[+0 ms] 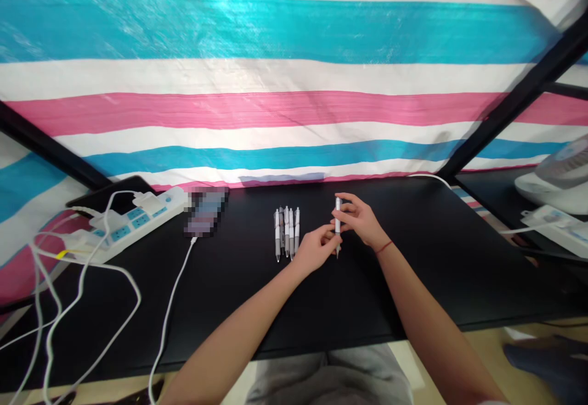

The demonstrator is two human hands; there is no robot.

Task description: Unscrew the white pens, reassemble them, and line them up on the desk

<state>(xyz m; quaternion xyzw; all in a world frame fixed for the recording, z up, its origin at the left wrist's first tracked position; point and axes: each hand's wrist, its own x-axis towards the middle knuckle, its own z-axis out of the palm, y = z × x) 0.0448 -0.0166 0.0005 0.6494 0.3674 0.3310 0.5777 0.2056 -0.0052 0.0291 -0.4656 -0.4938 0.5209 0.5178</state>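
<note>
Both my hands hold one white and grey pen (338, 223) upright above the black table, its tip pointing down toward me. My right hand (361, 220) grips the upper barrel, with a finger at the top end. Lower down, my left hand (316, 247) pinches the pen near its tip. Just left of my left hand lies a row of several similar pens (286, 232), side by side and lengthwise to me. Some of them are white and grey, and one looks darker.
On the left, a white power strip (138, 221) with plugs and loose white cables (82, 288) covers the table (220, 307). A blurred phone (206, 209) on a charging cable lies near it. Striped sheeting (294, 111) hangs behind. A fan (558, 175) stands far right.
</note>
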